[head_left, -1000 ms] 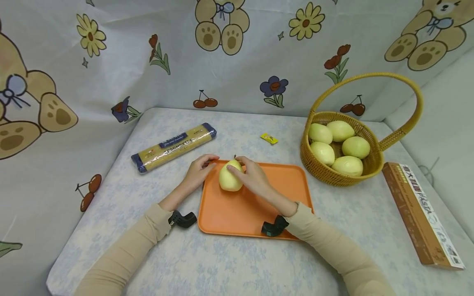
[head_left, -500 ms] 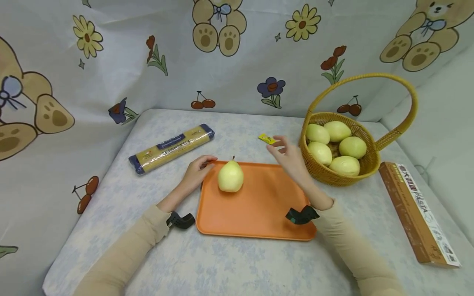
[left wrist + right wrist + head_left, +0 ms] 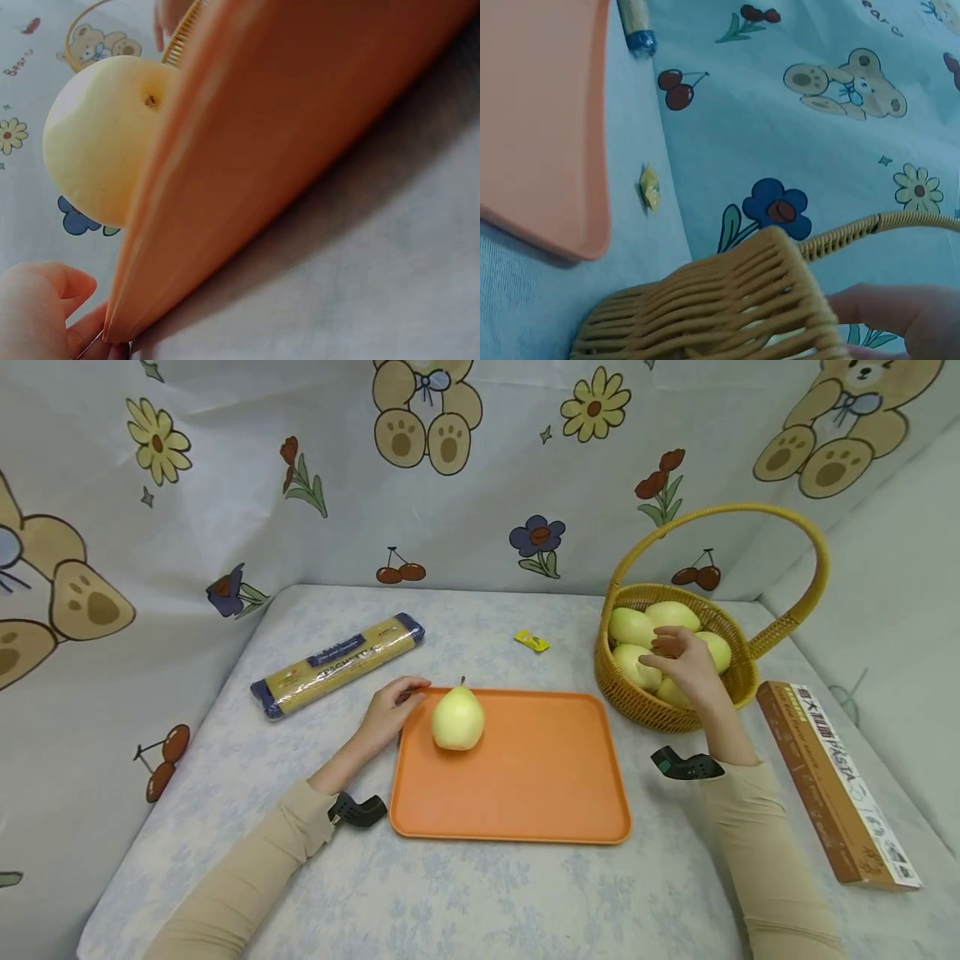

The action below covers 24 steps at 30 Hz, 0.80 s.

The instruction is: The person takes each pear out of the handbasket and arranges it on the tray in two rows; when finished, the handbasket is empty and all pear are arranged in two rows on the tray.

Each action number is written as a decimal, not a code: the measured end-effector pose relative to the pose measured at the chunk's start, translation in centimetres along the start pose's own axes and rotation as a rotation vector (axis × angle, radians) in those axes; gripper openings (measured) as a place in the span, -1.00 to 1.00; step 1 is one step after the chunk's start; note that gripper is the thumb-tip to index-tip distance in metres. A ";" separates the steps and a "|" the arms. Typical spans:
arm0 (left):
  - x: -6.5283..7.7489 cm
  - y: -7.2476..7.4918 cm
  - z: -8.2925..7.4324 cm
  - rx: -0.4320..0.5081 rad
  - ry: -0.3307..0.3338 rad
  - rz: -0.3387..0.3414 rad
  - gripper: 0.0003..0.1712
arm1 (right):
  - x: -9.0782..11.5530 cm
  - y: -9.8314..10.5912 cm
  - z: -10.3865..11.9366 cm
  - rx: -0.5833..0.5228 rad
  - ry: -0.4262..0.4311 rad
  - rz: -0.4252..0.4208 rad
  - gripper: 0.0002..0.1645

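Observation:
A pale yellow pear (image 3: 457, 718) stands upright, stem up, near the back left of an orange tray (image 3: 525, 793). My left hand (image 3: 388, 710) touches the tray's back left corner with its fingertips. In the left wrist view the pear (image 3: 97, 142) shows past the tray rim, apart from that hand (image 3: 45, 307). My right hand (image 3: 686, 664) is over the woven basket (image 3: 652, 714), fingers spread and bent above several pale pears (image 3: 633, 664). Contact with them cannot be made out. In the right wrist view the basket wall (image 3: 712, 300) hides most of the right hand (image 3: 900, 315).
A blue-ended spaghetti packet (image 3: 337, 664) lies at the back left. Behind the tray sits a small yellow wrapped sweet (image 3: 532, 640). A long brown pasta box (image 3: 832, 785) lies along the right. The basket's tall handle (image 3: 817, 560) arches up; a patterned cloth (image 3: 465, 518) hangs behind.
My right hand has left the pear on the tray and swung right to above the basket. The left hand has stayed at the tray corner.

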State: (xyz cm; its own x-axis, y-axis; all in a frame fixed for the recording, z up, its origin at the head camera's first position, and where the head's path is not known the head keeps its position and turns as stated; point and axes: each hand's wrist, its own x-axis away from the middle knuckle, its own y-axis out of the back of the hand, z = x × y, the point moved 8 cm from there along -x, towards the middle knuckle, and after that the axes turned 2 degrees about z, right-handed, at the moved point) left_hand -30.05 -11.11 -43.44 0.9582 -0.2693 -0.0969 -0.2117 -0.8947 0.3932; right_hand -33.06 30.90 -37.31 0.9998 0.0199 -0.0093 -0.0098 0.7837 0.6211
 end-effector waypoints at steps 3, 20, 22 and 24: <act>0.1 0.1 0.0 -0.001 -0.002 -0.008 -0.63 | -0.7 -0.5 -0.6 0.018 0.015 0.072 -0.09; 0.2 0.0 -0.3 -0.007 0.006 -0.002 -0.64 | -0.7 -1.5 -1.6 0.245 -0.030 0.197 0.14; 0.2 0.0 -0.2 -0.008 0.006 -0.002 -0.64 | -0.7 -1.3 -1.4 0.226 -0.027 0.166 0.14; 0.2 0.0 -0.2 -0.006 0.004 -0.003 -0.64 | -0.7 -1.1 -1.1 0.179 -0.025 0.121 0.14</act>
State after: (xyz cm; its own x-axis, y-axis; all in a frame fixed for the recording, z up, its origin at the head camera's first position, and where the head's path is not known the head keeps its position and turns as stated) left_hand -29.86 -11.09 -43.26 0.9596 -0.2649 -0.0950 -0.2072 -0.8934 0.3987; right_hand -33.77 30.74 -38.81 0.9917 0.0901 0.0918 -0.1285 0.6536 0.7459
